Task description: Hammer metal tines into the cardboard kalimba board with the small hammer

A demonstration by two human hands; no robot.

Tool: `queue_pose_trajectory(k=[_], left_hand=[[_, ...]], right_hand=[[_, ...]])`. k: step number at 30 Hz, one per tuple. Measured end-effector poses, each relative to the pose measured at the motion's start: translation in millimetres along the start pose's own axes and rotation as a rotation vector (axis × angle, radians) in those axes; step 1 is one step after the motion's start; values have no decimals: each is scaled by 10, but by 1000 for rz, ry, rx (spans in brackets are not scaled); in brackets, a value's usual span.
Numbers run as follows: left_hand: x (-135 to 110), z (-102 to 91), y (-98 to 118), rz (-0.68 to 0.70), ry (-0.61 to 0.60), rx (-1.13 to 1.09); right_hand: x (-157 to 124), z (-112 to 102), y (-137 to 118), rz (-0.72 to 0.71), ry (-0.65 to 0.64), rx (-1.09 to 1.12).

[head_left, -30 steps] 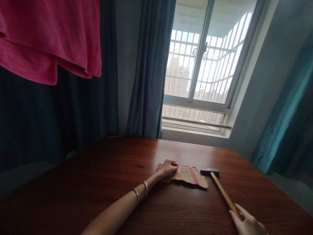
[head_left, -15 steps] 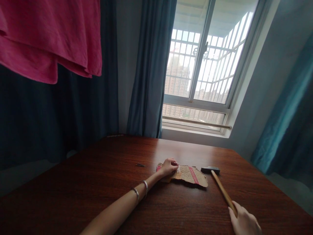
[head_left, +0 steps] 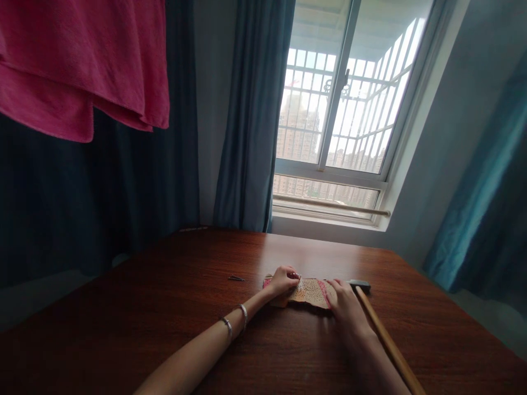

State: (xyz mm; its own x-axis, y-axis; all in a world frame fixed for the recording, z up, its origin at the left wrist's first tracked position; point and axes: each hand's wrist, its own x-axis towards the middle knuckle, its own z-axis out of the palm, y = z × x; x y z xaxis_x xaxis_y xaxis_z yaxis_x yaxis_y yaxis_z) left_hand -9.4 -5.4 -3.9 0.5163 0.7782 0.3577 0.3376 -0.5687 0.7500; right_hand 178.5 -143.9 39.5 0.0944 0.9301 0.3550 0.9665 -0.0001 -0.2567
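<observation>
A torn piece of brown cardboard (head_left: pixel 307 291) with dots and pink stripes lies on the dark wooden table (head_left: pixel 164 307). My left hand (head_left: pixel 283 280) rests curled on its left end, fingers bent down against it. My right hand (head_left: pixel 342 301) lies on its right end, fingers stretched onto the card. A hammer with a dark head (head_left: pixel 359 285) and a long wooden handle (head_left: pixel 389 345) lies just right of my right hand, untouched.
A small dark nail (head_left: pixel 236 278) lies on the table left of the card. Blue curtains (head_left: pixel 251 115) frame a barred window (head_left: pixel 341 109) behind the table. A pink cloth (head_left: pixel 82 60) hangs at upper left.
My right hand let go of the hammer handle and moved forward and left onto the card's right end. The hammer stays flat on the table. The left hand has not moved.
</observation>
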Motion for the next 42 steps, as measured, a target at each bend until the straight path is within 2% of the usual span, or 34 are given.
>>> queue_pose_trajectory(k=[5,8,11,14,18,21,24,28,32,35,42], left_hand=[[-3,46,-48,-87,31,-93],[-18,61,-67,-84,67,-142],[-1,-28,-2,-75,81,-197],[78,-314,124,-154,-17,-205],[175,-943,234,-307,-319,-49],[128,-1369,211,-402,-388,201],[-38,-1606,128,-521,-375,408],[-325,-1674,6,-633,-261,632],[-532,-1642,-101,-736,-223,691],[-601,-1617,-170,-768,-197,688],[-616,-1634,-252,-743,-89,696]], right_hand=[[331,338,-82,-59,-35,84],[357,454,-68,-34,-45,89],[323,466,-68,-30,-51,107],[288,447,-76,-34,-40,122],[277,445,-82,-23,-32,113],[283,456,-82,0,-39,103],[286,469,-76,7,-33,108],[283,474,-75,-5,-20,100],[273,445,-93,9,-27,87],[261,418,-105,13,-29,83],[254,420,-105,-4,-13,102]])
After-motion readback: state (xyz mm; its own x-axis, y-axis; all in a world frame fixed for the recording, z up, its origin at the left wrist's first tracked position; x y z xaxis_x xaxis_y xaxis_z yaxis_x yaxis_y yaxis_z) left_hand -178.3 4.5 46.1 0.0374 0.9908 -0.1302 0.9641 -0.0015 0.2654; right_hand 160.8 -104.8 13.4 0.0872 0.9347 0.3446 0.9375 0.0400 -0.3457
